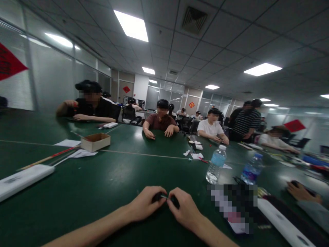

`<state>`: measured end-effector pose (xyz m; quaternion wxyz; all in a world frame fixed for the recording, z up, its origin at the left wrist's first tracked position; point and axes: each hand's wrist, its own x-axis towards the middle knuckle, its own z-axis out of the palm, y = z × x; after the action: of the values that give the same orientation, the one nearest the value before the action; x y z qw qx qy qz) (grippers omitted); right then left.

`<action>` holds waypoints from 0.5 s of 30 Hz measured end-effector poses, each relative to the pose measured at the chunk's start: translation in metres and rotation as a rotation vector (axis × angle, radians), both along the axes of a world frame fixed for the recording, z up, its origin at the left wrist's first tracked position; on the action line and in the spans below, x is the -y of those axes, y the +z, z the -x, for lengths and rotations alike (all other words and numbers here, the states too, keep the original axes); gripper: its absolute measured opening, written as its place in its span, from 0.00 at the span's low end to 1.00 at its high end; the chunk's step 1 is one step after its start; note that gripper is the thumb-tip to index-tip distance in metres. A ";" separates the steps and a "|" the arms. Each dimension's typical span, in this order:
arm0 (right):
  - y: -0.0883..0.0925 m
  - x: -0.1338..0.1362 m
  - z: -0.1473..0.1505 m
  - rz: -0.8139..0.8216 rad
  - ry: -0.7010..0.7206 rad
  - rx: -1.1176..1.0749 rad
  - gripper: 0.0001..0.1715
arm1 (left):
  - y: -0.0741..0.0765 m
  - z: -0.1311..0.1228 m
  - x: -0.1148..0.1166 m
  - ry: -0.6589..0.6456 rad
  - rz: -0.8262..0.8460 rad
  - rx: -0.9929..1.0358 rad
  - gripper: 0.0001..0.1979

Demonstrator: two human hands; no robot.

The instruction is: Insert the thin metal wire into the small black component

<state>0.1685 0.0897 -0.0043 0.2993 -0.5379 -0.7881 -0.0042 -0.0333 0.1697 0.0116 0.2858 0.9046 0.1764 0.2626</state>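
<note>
My left hand (146, 204) and my right hand (182, 209) meet low in the middle of the head view, just above the green table (77, 185). Their fingertips pinch a small dark object (164, 198) with a thin pale stem showing between them. The fingers hide most of it, so I cannot tell exactly what it is. Neither hand touches anything else. The nearest thing is a pixelated, blurred-out patch of dark and white items (231, 206) to the right of my right hand.
Two plastic water bottles (216, 164) stand ahead to the right. A cardboard box (95, 142), long sticks (48, 158) and a long white case (23, 181) lie to the left. Several seated people surround the table. A co-worker's hand (300, 192) rests at the right.
</note>
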 end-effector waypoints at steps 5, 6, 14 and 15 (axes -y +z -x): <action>0.002 -0.002 -0.003 0.042 0.030 -0.039 0.09 | 0.001 0.000 -0.006 0.007 0.251 0.023 0.16; 0.003 -0.002 -0.004 0.048 0.030 -0.037 0.10 | 0.001 0.000 -0.007 0.008 0.303 0.029 0.17; 0.004 -0.001 -0.003 0.065 -0.025 0.001 0.13 | -0.003 -0.002 -0.012 0.058 0.491 0.059 0.19; 0.005 -0.001 -0.003 0.064 -0.031 0.003 0.13 | -0.003 -0.002 -0.013 0.076 0.507 0.061 0.20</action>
<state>0.1716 0.0904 0.0006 0.2807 -0.5594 -0.7797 0.0157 -0.0312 0.1829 0.0086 0.4985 0.7884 0.2618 0.2478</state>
